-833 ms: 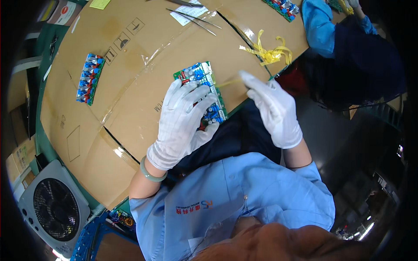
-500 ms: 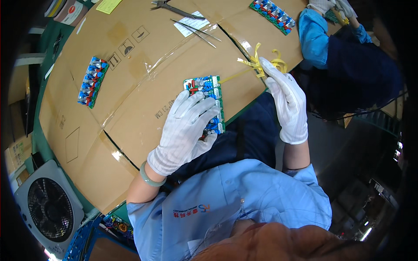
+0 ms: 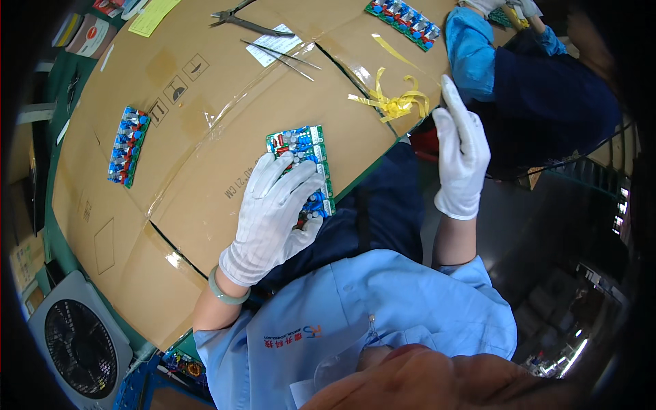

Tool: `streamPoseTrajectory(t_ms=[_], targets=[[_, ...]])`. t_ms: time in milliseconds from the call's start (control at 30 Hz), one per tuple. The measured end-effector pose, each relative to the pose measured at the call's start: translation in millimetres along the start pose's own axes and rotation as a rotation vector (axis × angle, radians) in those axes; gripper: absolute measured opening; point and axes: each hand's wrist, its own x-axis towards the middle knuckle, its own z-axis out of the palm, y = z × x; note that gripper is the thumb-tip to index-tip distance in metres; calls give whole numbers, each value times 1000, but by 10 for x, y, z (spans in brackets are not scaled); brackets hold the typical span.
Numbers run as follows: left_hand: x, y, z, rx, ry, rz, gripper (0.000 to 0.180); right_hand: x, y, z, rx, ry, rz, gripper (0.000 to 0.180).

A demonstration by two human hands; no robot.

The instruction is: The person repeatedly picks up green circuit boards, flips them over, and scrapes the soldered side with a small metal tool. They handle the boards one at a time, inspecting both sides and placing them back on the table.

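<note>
My left hand (image 3: pixel 277 205), in a white glove, lies over a green circuit board (image 3: pixel 322 171) with blue, red and silver parts. Its fingers curl across the board's left side and the thumb is at the near end, so part of the board is hidden. My right hand (image 3: pixel 463 154), also gloved, is raised off the table's right edge with its fingers pressed together. From its fingertips a thin yellow tape strip (image 3: pixel 396 51) stretches up and left. A tangled heap of yellow strips (image 3: pixel 398 102) lies on the table just left of that hand.
Cardboard (image 3: pixel 205 157) covers the table. Another board (image 3: pixel 128 147) lies left, a further one (image 3: pixel 403 24) far right. Tweezers (image 3: pixel 283 58) and cutting pliers (image 3: pixel 249 20) lie at the back. A co-worker's blue sleeve (image 3: pixel 470 55) is at right; a fan (image 3: pixel 80 338) stands lower left.
My right hand has moved away from the board and the heap, taking the yellow strip, which ran to the board before. My left hand stays on the board. The whole view has shifted slightly.
</note>
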Motion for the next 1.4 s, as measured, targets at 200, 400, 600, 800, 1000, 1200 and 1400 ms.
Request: streamPoseTrajectory(t_ms=[200, 400, 600, 800, 1000, 1200, 1400], targets=[[50, 17, -51, -39, -65, 16, 53, -335, 460, 135, -301, -215, -101, 37], [-25, -1, 20, -11, -49, 36, 61, -333, 470, 54, -325, -426, -30, 43], [-64, -117, -261, -32, -106, 73, 54, -511, 289, 33, 56, -383, 193, 56], [-336, -367, -625, -152, 119, -237, 58, -501, -26, 267, 360, -438, 407, 43], [-492, -470, -779, -670, 82, -873, 45, -236, -381, 473, 708, -453, 615, 35], [-469, -401, -787, -877, -39, -863, 50, -259, -360, 701, 768, -488, 633, 33], [-577, -545, -620, -845, 1, -612, 47, -272, -376, 749, 801, -499, 725, 33]])
